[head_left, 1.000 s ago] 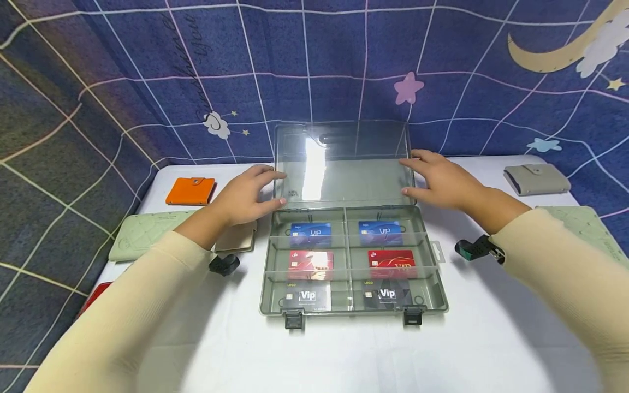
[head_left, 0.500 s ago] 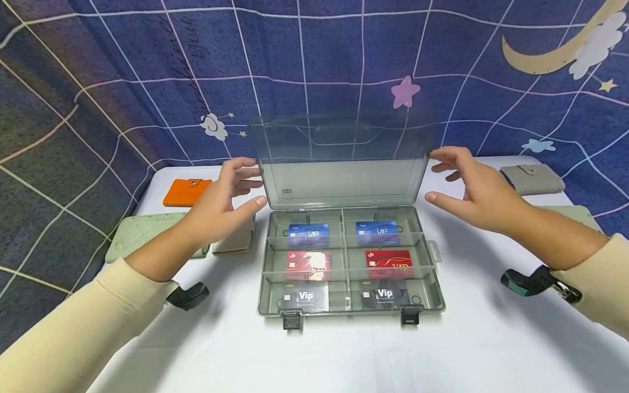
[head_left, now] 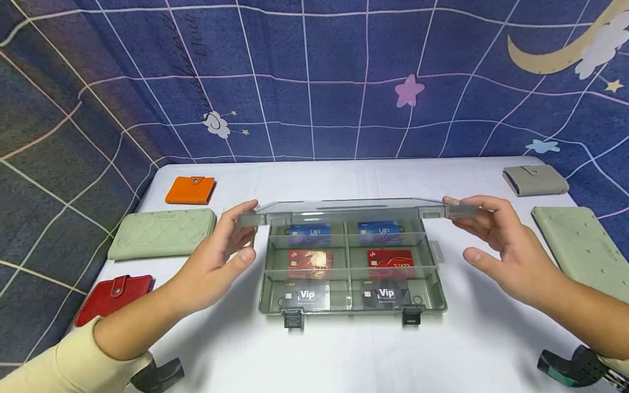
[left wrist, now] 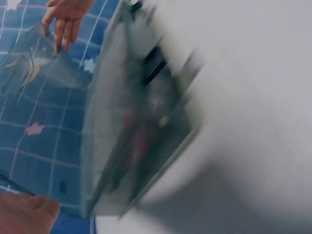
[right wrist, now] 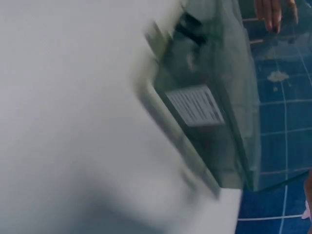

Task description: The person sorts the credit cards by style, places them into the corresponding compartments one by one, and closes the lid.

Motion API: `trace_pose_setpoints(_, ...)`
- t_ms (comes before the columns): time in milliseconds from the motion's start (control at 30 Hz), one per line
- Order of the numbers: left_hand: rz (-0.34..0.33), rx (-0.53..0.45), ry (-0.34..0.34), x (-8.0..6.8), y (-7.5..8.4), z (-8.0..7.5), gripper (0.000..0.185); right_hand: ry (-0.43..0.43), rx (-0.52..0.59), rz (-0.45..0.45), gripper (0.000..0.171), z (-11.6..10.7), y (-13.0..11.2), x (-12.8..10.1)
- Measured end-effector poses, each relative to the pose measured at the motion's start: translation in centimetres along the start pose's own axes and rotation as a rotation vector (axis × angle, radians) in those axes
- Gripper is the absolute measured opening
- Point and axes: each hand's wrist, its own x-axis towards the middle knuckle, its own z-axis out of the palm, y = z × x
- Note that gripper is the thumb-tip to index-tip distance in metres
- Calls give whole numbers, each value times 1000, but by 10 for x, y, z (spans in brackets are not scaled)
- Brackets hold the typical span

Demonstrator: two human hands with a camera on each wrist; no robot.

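Two hands grasp clear lid [head_left: 344, 206] by its ends: left hand [head_left: 223, 256] fingers pinch left corner, right hand [head_left: 501, 251] fingers pinch right; card box [head_left: 351, 267] sits btwn & below fingertips.

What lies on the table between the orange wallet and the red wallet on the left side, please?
In the head view, a long pale green wallet lies between the orange wallet and the red wallet, apart from both on the white table.

Six cards [head_left: 310, 233], perhaps six wallets [head_left: 190, 190].
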Motion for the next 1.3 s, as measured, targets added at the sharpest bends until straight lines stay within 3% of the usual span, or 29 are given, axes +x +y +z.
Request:
trace_pose_setpoints(167, 13, 70, -26, -24, -5, 13, 61, -41, 39, 6, 67, 7, 0, -23)
trace_pose_setpoints(267, -4, 160, -20, -34, -11, 20, 60, -48, -36, 29, 60, 13, 1, -36)
trace_pose_setpoints(400, -50, 257, -29, -43, -17, 26, 68, -49, -160, 102, 66, 21, 2, -47)
trace_pose_setpoints(533, -69, 285, -50, -48, -24, 30, 77, -41, -195, 87, 70, 25, 5, -53)
trace_pose_setpoints(667, -88, 329, -65, -51, -31, 33, 80, -65, -328, 78, 71, 30, 10, -58)
trace_pose_setpoints(933, -131, 386, -89, -48, -33, 35, 82, -134, -509, 155, 68, 34, 14, -60)
trace_pose_setpoints(1033, -90, 428, -76, -44, -32, 36, 73, -131, -544, 149, 65, 35, 12, -55)
trace_pose_setpoints(1133, 9, 487, -80, -39, -30, 38, 67, -132, -584, 123, 65, 36, 9, -48)
trace_pose_setpoints(1300, 142, 525, -154, -30, -28, 45, 75, -212, -671, 40, 67, 50, 0, -29)
